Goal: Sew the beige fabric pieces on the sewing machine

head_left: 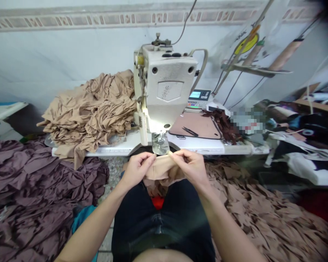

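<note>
A tan fabric piece point(161, 169) is stretched between my two hands just below the sewing machine's presser foot point(160, 140). My left hand point(136, 169) pinches its left end with thumb and fingers closed. My right hand point(190, 165) pinches the right end the same way. The rest of the piece hangs down onto my lap. The white sewing machine point(165, 91) stands straight ahead with its lamp lit over the needle plate.
A heap of tan fabric pieces point(93, 109) lies on the machine table point(202, 145) at the left. Purple-brown fabric point(30, 189) is piled at my left, more tan pieces point(262, 214) at my right. Scissors point(190, 131) rest on a brown mat beside the machine.
</note>
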`<state>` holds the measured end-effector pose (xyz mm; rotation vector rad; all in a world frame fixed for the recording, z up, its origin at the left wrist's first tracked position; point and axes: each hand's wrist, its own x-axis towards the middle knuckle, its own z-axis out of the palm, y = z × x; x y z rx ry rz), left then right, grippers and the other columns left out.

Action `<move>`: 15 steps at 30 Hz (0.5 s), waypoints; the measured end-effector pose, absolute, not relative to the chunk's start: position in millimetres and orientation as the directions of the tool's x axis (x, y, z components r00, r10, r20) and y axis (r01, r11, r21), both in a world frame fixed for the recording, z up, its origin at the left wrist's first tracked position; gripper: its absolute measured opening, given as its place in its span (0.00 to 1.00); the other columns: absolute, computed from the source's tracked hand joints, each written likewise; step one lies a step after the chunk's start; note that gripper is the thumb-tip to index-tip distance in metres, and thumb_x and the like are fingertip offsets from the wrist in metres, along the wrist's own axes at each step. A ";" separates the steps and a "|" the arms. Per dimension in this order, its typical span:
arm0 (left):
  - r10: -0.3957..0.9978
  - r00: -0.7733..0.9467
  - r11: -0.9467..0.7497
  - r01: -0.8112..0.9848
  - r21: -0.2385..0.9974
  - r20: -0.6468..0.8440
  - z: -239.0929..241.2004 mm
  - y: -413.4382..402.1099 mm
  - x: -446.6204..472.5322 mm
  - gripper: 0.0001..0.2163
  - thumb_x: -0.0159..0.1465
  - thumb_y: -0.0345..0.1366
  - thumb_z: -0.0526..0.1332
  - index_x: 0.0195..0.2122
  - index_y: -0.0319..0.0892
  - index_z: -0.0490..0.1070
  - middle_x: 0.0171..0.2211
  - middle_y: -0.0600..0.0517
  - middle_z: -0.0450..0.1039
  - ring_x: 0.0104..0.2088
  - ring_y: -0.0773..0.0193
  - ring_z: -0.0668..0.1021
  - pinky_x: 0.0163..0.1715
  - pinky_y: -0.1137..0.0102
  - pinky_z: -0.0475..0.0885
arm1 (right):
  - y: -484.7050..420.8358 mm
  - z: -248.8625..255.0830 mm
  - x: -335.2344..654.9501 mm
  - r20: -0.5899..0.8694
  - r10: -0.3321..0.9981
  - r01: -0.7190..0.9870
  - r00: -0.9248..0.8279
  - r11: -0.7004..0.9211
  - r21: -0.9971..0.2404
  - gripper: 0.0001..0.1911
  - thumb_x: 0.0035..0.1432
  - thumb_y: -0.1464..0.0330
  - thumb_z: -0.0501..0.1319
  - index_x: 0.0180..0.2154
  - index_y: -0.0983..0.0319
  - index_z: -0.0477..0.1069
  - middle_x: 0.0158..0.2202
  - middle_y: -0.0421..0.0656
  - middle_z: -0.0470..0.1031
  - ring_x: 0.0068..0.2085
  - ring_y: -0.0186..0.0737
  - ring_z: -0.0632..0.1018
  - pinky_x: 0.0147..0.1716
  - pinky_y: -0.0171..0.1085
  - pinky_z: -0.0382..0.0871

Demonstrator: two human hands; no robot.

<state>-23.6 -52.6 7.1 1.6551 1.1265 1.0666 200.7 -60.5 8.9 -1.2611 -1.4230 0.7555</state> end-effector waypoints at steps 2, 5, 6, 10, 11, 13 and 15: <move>0.967 0.191 -0.214 0.255 0.943 0.168 8.5 -45.3 -21.7 0.15 0.69 0.47 0.64 0.35 0.39 0.81 0.30 0.50 0.78 0.31 0.61 0.75 0.33 0.71 0.68 | -50.5 5.7 201.8 0.239 0.966 0.241 0.103 0.209 -0.948 0.18 0.59 0.54 0.71 0.28 0.63 0.81 0.23 0.41 0.73 0.27 0.38 0.70 0.27 0.37 0.64; 0.977 0.141 -0.197 0.296 0.935 0.161 11.3 -37.3 -20.1 0.16 0.67 0.48 0.67 0.31 0.39 0.79 0.26 0.53 0.73 0.27 0.65 0.70 0.28 0.72 0.63 | -40.7 1.8 202.3 0.186 0.978 0.123 0.095 0.174 -0.977 0.17 0.56 0.56 0.72 0.27 0.63 0.80 0.23 0.41 0.74 0.28 0.39 0.71 0.29 0.37 0.66; 0.979 0.123 -0.190 0.292 0.937 0.161 12.9 -35.3 -19.2 0.16 0.66 0.48 0.68 0.30 0.39 0.78 0.24 0.54 0.70 0.26 0.66 0.69 0.27 0.73 0.61 | -38.6 0.7 202.1 0.176 0.979 0.087 0.099 0.168 -0.982 0.17 0.56 0.56 0.72 0.26 0.63 0.79 0.23 0.40 0.74 0.28 0.39 0.71 0.29 0.38 0.65; 0.986 0.053 -0.164 0.194 0.967 0.156 19.2 -27.8 -12.3 0.15 0.63 0.47 0.70 0.33 0.41 0.72 0.20 0.60 0.60 0.22 0.70 0.62 0.24 0.75 0.57 | -31.7 -4.8 200.4 0.184 0.969 0.043 0.164 0.180 -0.983 0.18 0.56 0.55 0.72 0.24 0.62 0.77 0.23 0.39 0.71 0.27 0.38 0.69 0.30 0.37 0.64; 0.987 0.038 -0.163 0.170 0.972 0.158 19.9 -25.7 -10.2 0.15 0.63 0.47 0.70 0.35 0.41 0.71 0.20 0.61 0.58 0.21 0.71 0.62 0.23 0.75 0.57 | -29.7 -6.4 200.3 0.192 0.964 0.044 0.183 0.187 -0.981 0.19 0.56 0.55 0.72 0.24 0.62 0.76 0.23 0.38 0.70 0.27 0.37 0.69 0.30 0.37 0.64; 0.986 0.014 -0.165 0.146 0.975 0.165 19.8 -21.0 -6.1 0.14 0.62 0.45 0.71 0.38 0.42 0.70 0.21 0.62 0.58 0.21 0.71 0.62 0.22 0.76 0.56 | -25.5 -9.3 200.6 0.204 0.956 0.054 0.211 0.197 -0.979 0.20 0.57 0.55 0.72 0.23 0.62 0.75 0.22 0.38 0.69 0.27 0.37 0.68 0.30 0.37 0.64; 0.985 -0.008 -0.170 0.139 0.976 0.172 17.7 -16.2 -2.6 0.14 0.62 0.44 0.71 0.40 0.42 0.69 0.23 0.61 0.60 0.21 0.71 0.64 0.23 0.75 0.57 | -21.5 -10.5 201.6 0.212 0.950 0.068 0.229 0.201 -0.977 0.21 0.57 0.54 0.72 0.23 0.61 0.74 0.22 0.38 0.68 0.27 0.37 0.68 0.30 0.37 0.63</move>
